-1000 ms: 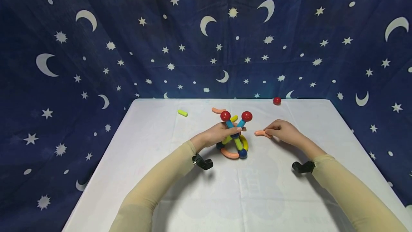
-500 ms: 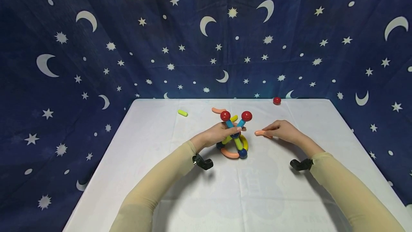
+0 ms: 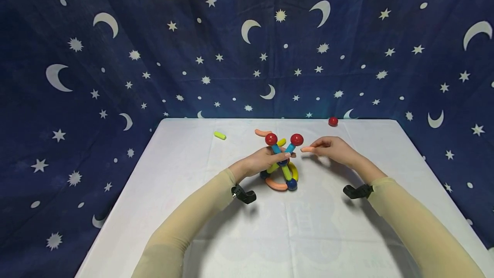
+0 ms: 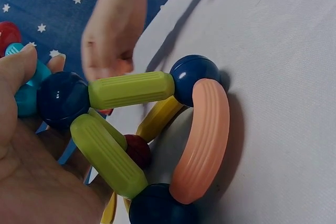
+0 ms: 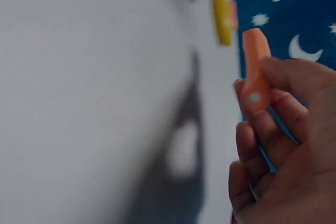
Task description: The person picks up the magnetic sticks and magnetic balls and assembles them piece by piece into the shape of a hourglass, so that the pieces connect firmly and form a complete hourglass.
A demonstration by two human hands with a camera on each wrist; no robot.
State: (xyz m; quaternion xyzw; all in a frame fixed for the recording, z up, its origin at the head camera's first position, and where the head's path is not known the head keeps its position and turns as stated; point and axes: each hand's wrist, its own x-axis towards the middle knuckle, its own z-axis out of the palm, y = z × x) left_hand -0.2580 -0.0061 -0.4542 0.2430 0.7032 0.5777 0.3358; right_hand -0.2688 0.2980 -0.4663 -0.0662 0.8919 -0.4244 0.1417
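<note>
My left hand [image 3: 260, 161] holds a structure of magnetic rods and balls [image 3: 287, 173] near its upper blue ball. In the head view, two light-blue rods topped by red balls rise from it. Its base shows lime rods [image 4: 131, 89], blue balls [image 4: 194, 80], a curved orange rod [image 4: 202, 140] and a curved yellow rod [image 3: 294, 170]. The palm and fingers hide part of it. To the right, my right hand [image 3: 336, 151] pinches a loose curved orange rod [image 5: 255, 69] between thumb and fingers. This rod is off the table, its free end pointing towards the structure without touching it.
Behind the structure lie another curved orange rod [image 3: 263, 132] and a yellow rod [image 3: 281, 142]; whether the yellow one is joined on, I cannot tell. A lime rod [image 3: 220, 135] lies back left, a red ball [image 3: 333, 121] near the white table's [image 3: 247, 235] far edge.
My right hand has picked up the orange rod from the table and carried it slightly left, towards the structure. The left hand keeps its hold in the same place.
</note>
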